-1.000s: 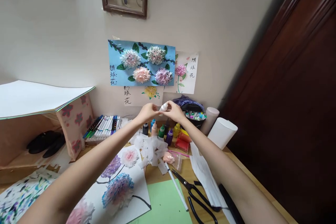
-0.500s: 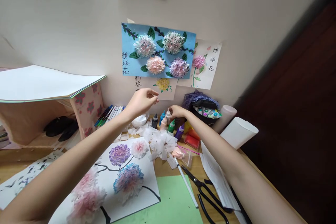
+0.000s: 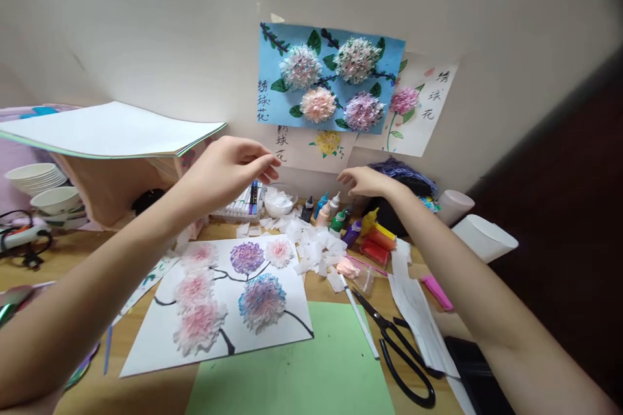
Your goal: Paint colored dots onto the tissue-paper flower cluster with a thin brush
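Observation:
My left hand [image 3: 243,165] hangs in the air in front of the wall, left of the paint bottles. Its fingers are loosely bent and apart, with nothing seen in them. Just above the bottles, my right hand [image 3: 365,181] is raised with fingers apart and holds nothing. Beneath it stand a white paint bottle [image 3: 334,205], a green paint bottle [image 3: 337,220], a purple paint bottle [image 3: 352,233] and a black paint bottle [image 3: 307,209]. Below my hands lies a white sheet [image 3: 160,337] bearing painted branches and fluffy paper flowers, among them a blue-pink flower [image 3: 263,301].
White tissue pieces [image 3: 318,249] are heaped behind the sheet, beside a bowl [image 3: 280,201]. Black scissors [image 3: 389,331] and a white pen [image 3: 359,318] lie at right, by green paper [image 3: 302,369]. A blue flower picture [image 3: 331,78] hangs on the wall.
My right hand has lifted away from the white paint bottle, which stays standing. The view has shifted left, showing more of the sheet and several paper bowls on the left.

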A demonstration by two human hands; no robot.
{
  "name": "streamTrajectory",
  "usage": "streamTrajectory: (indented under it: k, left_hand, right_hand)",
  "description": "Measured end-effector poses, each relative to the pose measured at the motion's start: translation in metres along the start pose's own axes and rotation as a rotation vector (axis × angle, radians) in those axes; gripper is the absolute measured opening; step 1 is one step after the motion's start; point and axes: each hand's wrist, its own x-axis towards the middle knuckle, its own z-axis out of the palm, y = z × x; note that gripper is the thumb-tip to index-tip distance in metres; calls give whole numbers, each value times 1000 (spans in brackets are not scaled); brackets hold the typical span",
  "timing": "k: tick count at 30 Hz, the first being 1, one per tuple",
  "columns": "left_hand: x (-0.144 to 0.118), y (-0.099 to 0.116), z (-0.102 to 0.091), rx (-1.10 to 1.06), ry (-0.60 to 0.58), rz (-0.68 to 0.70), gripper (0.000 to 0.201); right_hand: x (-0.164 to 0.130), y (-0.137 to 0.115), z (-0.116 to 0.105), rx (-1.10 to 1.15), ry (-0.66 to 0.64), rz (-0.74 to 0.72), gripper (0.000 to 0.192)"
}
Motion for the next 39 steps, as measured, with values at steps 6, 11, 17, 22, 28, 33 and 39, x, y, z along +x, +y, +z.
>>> streamTrajectory:
  k: [6,11,17,22,28,33,39]
  left_hand:
    - [-89,-68,-65,395,-50,-316,23]
    - [-173,-130,-108,592,4,-639,16]
    - [-263,-171,-118,602,45,-925,8]
    - [-285,-194,-105,516,47,-1019,30]
    - [-286,-209,-98,395,64,-1045,32]
    - [-289,-219,-100,288,62,-1054,32]
    - [-289,-229,-98,161,70,-1074,32]
  right_hand:
    - [-59,-96,-10,-136,341,-224,21]
    - [-78,-192,29,-166,269,-620,17]
    - [-55,-292,125,-132,-2,-1129,18]
    - [-30,-350,202,-86,-128,-1374,24]
    - [-25,-368,234,-70,-157,-1544,26]
    - [-22,-369,240,-164,-133,-1699,28]
    - [-18,-375,243,-217,-15,-1864,28]
